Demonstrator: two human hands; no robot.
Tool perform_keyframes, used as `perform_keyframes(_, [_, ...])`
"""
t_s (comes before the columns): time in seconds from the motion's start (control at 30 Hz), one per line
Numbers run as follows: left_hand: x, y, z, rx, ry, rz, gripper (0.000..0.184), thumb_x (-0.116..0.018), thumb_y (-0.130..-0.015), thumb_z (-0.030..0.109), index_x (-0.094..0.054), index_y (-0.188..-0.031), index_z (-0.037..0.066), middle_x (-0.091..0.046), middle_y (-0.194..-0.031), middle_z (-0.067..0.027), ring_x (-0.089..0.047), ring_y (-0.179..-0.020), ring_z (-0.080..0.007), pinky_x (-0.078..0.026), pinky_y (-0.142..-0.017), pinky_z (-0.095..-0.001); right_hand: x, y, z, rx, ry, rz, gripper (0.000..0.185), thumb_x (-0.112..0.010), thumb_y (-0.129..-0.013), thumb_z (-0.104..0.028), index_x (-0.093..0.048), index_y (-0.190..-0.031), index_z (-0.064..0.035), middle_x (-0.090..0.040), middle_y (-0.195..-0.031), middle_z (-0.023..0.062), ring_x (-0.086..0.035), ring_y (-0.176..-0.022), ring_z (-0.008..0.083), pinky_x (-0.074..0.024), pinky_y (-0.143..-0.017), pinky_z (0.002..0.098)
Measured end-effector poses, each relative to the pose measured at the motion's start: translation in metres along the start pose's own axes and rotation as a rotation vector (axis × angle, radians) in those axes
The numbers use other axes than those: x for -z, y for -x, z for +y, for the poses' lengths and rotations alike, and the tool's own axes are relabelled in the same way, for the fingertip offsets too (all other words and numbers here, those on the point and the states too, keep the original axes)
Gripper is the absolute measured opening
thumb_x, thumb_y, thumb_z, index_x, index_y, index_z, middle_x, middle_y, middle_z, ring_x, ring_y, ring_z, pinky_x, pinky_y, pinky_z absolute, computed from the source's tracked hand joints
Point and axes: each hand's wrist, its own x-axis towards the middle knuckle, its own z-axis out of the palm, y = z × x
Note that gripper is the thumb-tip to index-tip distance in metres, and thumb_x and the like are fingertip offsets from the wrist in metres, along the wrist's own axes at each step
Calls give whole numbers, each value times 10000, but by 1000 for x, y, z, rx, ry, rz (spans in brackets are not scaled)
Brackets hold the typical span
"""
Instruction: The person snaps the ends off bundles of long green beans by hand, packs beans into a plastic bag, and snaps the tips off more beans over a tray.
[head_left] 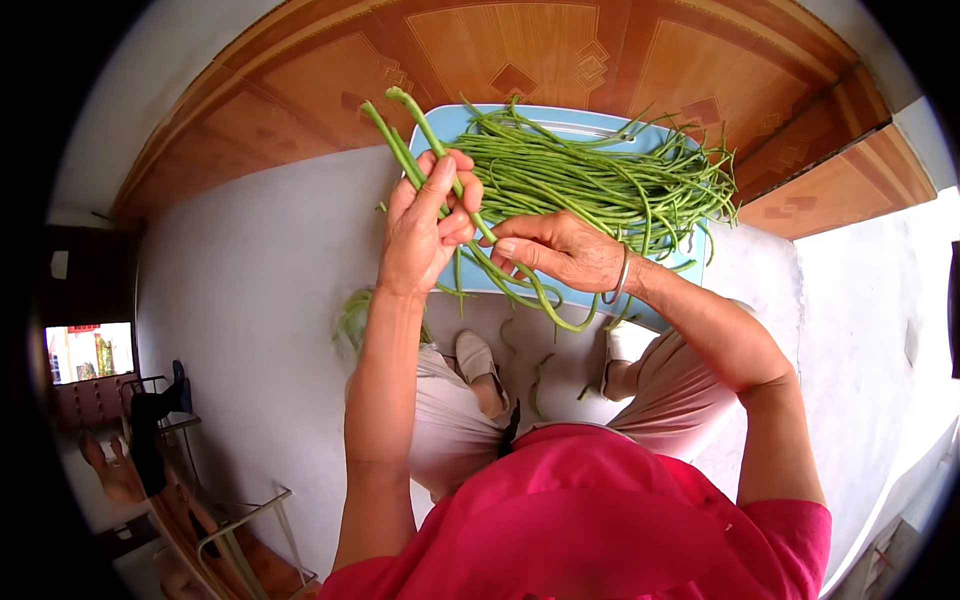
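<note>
My left hand (415, 240) is closed around several long green beans (408, 160), whose ends stick up past the fingers. My right hand (575, 252), with a metal bangle at the wrist, pinches one of these beans just below the left hand. The lower lengths of the held beans curve down over the near edge of a low light-blue table (605, 300). A large heap of long beans (590, 180) lies on that table, just beyond my right hand. The right fingertips partly hide the pinched spot.
Bean scraps (540, 385) lie on the grey floor between my shoes. A clear plastic bag (355, 320) with something green stands by my left knee. Wooden panelled furniture (520, 50) rises behind the table. Another person's legs (150, 430) and metal-framed seating (250, 515) are at left.
</note>
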Motion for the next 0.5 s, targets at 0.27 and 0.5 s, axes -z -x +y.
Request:
perform_keyframes(0.27, [95, 3, 55, -359, 584, 89, 154, -419, -1005, 141, -480, -998, -1, -412, -717, -13, -247, -514, -61, -221, -451, -211, 50, 12, 0, -160, -142, -268, 308, -536, -960, -282, -676, -1060, -26, -637, -847, 27, -550, -710, 85, -486, -657, 251])
perform_keyframes(0.5, [103, 7, 60, -339, 916, 27, 100, -395, -991, 74, -453, -1016, -4, -412, -709, -29, -246, -504, -85, -220, -448, -230, 29, 5, 17, -150, -104, -328, 354, -501, -978, -307, -666, -1047, -2, -652, -988, 80, -588, -931, 155, -484, -866, 302])
